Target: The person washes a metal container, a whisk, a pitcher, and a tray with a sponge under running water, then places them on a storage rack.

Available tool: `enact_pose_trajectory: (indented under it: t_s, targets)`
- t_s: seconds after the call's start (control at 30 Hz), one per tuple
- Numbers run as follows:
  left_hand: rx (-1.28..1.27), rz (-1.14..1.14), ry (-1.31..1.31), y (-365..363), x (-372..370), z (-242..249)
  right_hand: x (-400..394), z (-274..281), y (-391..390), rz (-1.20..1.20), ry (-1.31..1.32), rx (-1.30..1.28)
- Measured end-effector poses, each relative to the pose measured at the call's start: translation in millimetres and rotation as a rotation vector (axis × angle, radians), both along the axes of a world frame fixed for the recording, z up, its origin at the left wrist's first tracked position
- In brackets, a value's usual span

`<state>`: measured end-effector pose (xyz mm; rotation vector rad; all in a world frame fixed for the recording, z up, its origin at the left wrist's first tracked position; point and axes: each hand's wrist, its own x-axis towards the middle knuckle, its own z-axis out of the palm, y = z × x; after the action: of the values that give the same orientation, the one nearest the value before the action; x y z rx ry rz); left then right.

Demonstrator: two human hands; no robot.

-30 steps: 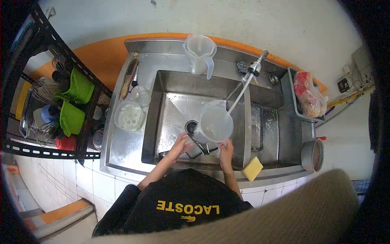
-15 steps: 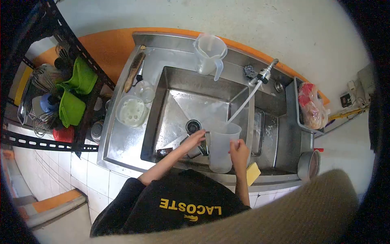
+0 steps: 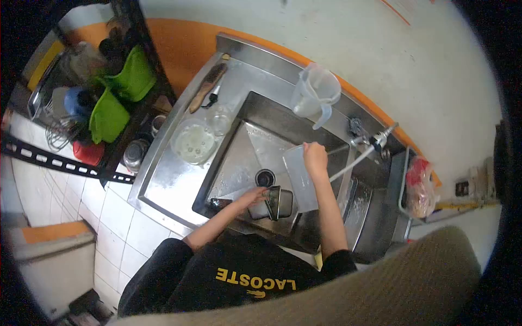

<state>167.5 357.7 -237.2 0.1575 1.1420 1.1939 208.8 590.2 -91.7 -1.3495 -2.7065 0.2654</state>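
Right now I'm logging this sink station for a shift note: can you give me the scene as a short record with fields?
place: steel sink against a white wall
left hand: on a small metal cup in the basin
right hand: gripping the rim of a clear plastic jug
tap: its hose runs toward that jug
back ledge: second measuring jug, upright
left drainboard: wooden brush, round clear lid
rack at left: green items

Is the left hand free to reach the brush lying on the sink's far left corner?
Probably not now: the left hand grips the metal cup in the basin, and the brush lies far off, though nothing blocks the way.
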Motion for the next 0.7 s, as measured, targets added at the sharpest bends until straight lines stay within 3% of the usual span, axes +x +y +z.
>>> enact_pose_trajectory:
  t_s: [0.1, 0.2, 0.37, 0.53, 0.63, 0.7]
  targets:
    - [-0.101, 0.077, 0.126, -40.0, -23.1, 26.8, -58.0, -16.4, 10.0, 0.075, -0.039, -0.026]
    - [-0.104, 0.206, 0.154, -74.8, -35.5, 9.6, -100.5, -12.0, 9.0, 0.117, -0.057, -0.026]
    - [-0.096, 0.324, 0.14, -103.5, -49.0, 17.6, -118.6, 41.9, -24.2, 0.208, -0.082, -0.039]
    - [-0.016, 0.307, 0.12, -91.7, -48.5, 11.5, -71.9, 63.4, -54.8, 0.334, -0.213, -0.045]
    - [0.021, 0.238, 0.201, -80.7, -35.5, 37.1, -31.3, 85.7, -91.1, 0.375, -0.264, -0.108]
    - [0.092, 0.153, 0.285, -71.9, -22.4, 43.5, 5.6, 64.8, -95.0, 0.468, -0.278, -0.07]
